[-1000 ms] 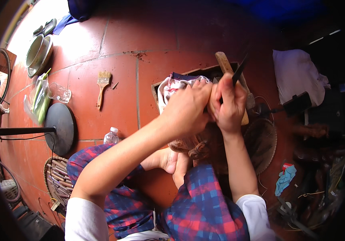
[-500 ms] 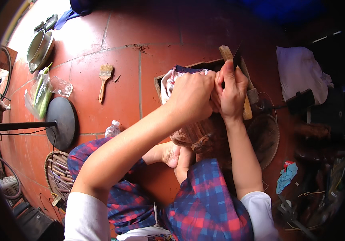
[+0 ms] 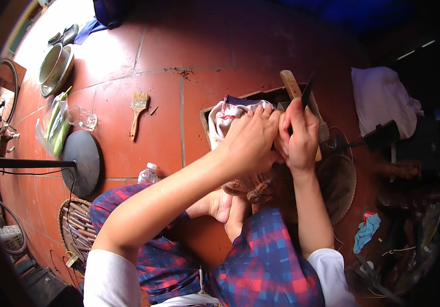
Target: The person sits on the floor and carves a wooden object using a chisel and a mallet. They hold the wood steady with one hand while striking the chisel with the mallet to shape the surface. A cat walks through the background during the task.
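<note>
My right hand point(image 3: 302, 135) is closed around a thin, dark-bladed tool point(image 3: 308, 91), whose blade juts up past the thumb; its grip is hidden. Against it presses my left hand point(image 3: 250, 138), fingers bent over something I cannot make out. Under and beyond the hands is a shallow wooden box point(image 3: 204, 125) with a white cloth point(image 3: 220, 120) with a dark band bunched in it. A wooden handle point(image 3: 290, 83) lies across the box's far right side. Below my hands shows a brown, knobbly wooden piece point(image 3: 259, 193), near my bare feet.
A flat paintbrush point(image 3: 138, 110) and a plastic bottle point(image 3: 148, 173) are on the red tiles to the left. Beyond them are a round black stand base point(image 3: 82, 163), a clear cup point(image 3: 82, 117) and a basket of tool handles point(image 3: 76, 225). White cloth point(image 3: 383, 102) lies at right.
My left hand has loosened from a tight fist, its fingers now reaching further over beside the right hand. Both hands sit slightly lower in the picture, as does the whole scene.
</note>
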Motion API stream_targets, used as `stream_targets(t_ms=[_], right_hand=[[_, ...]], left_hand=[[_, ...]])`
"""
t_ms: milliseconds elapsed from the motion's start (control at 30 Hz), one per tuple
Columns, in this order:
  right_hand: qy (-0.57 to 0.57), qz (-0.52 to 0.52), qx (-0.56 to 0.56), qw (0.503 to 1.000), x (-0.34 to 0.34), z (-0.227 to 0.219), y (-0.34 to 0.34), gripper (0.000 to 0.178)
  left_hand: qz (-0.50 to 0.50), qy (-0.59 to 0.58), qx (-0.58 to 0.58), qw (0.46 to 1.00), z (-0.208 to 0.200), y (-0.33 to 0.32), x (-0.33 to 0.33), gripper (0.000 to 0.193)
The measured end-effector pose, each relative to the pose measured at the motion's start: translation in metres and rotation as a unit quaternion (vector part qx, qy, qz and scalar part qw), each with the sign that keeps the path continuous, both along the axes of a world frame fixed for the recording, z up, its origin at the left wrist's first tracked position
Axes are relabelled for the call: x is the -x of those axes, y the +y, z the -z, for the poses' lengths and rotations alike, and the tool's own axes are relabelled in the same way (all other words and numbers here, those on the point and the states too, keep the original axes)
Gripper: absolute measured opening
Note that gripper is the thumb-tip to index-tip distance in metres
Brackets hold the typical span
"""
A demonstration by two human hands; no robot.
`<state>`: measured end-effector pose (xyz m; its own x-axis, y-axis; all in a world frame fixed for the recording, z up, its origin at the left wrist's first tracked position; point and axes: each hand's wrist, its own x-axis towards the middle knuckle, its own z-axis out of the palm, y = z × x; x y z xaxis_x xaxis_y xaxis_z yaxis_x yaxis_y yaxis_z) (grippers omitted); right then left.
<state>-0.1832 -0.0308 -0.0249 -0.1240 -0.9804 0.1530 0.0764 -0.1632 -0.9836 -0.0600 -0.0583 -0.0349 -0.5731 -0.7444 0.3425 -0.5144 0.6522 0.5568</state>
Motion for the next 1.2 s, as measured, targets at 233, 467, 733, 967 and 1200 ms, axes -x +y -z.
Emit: stream_targets(t_ms=[233, 467, 733, 967, 1200], right_hand=[[0.0, -0.011, 0.116, 0.993, 0.002, -0.015, -0.033, 0.044], [-0.058, -0.016, 0.07, 0.996, 0.002, -0.006, -0.025, 0.041], [0.027, -0.112, 0.074, 0.991, 0.001, -0.038, 0.017, 0.037], [0.001, -0.078, 0.077, 0.994, -0.007, -0.004, -0.012, 0.039], [-0.041, -0.083, 0.062, 0.994, -0.012, -0.008, -0.001, 0.042]], left_hand=[[-0.013, 0.037, -0.087, 0.995, -0.011, -0.022, 0.007, 0.033], [-0.033, -0.023, -0.165, 0.985, -0.022, -0.011, 0.001, 0.038], [0.054, 0.033, -0.128, 0.99, -0.009, 0.034, -0.024, 0.054], [-0.074, -0.089, -0.161, 0.98, -0.013, 0.027, -0.008, 0.043], [-0.021, -0.038, -0.109, 0.993, -0.01, 0.029, -0.015, 0.037]])
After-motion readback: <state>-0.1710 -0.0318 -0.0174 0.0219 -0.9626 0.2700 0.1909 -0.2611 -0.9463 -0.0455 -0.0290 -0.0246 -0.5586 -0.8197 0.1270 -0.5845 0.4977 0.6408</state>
